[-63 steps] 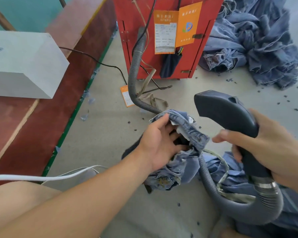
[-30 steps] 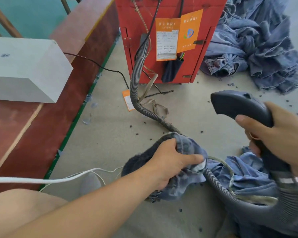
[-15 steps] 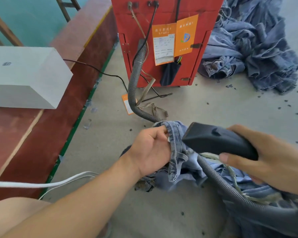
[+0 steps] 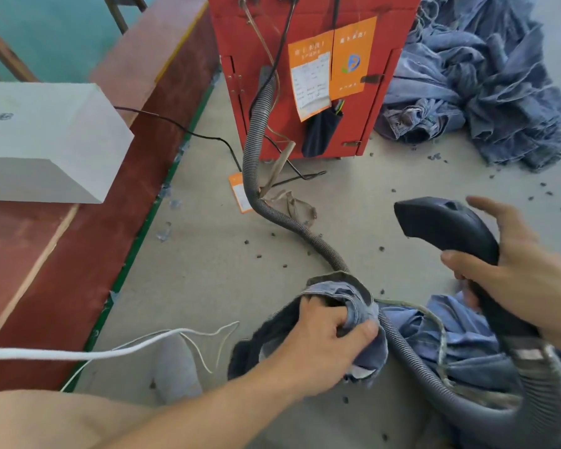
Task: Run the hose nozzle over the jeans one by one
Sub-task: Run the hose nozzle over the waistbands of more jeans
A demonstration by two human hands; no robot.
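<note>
My left hand (image 4: 329,338) grips a bunched pair of blue jeans (image 4: 353,303) low over the floor, fingers curled into the waistband. My right hand (image 4: 512,273) holds the dark hose nozzle (image 4: 441,225) by its handle, lifted up and to the right of the jeans, its flat mouth pointing left and not touching the fabric. The grey ribbed hose (image 4: 405,348) loops from the nozzle under my right hand, past the jeans and up to the red machine. More blue denim (image 4: 460,345) lies on the floor under my right hand.
The red machine (image 4: 305,76) with orange labels stands ahead on the concrete floor. A heap of jeans (image 4: 480,85) lies to its right. A white box (image 4: 42,140) sits on a red-brown platform at left. A white cord (image 4: 110,351) and black cable (image 4: 188,132) cross the floor.
The nozzle has lifted off the jeans, up and to the right. My left hand has lowered with the jeans and rebunched them.
</note>
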